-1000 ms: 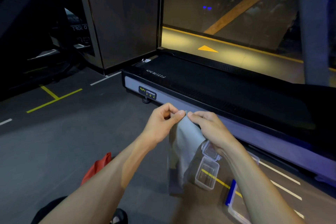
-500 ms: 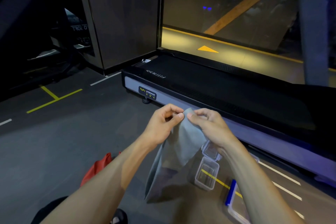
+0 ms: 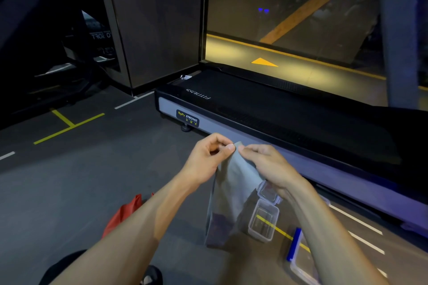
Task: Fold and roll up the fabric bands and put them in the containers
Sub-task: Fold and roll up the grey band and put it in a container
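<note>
Fabric hangs from my fingertips in the head view: a grey fabric band [image 3: 234, 183] held up in the air in front of me, its lower end drooping down to just above the floor [image 3: 69, 192]. My left hand [image 3: 209, 157] pinches one top corner between thumb and forefinger, and my right hand [image 3: 266, 164] pinches the corner right beside it, the two nearly touching. Below the right wrist stands a small clear container [image 3: 264, 223], lid flipped open, and a larger one with a blue clip [image 3: 293, 247] sits near the frame's lower edge.

I judge the grip the weak point: so little cloth is held that a tug to even the edges could slip a corner free and drop the band. The hanging end could also brush the small container and tip it, since it looks light.
</note>
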`<control>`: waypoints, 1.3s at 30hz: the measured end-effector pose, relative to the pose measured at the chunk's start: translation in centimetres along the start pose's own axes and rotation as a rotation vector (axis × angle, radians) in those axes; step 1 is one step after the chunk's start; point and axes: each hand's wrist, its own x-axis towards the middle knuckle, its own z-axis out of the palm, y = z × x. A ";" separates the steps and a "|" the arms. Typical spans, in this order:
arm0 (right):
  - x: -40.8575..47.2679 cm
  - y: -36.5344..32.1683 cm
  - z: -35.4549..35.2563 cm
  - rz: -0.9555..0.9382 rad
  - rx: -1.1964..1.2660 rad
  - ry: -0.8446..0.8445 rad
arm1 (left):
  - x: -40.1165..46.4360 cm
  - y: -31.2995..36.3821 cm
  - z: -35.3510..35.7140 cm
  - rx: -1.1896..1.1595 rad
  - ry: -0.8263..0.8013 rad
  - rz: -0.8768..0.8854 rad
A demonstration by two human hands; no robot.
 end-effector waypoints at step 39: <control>0.3 -0.1 0.1 -0.016 0.137 0.119 | 0.0 0.2 -0.1 -0.064 -0.001 -0.032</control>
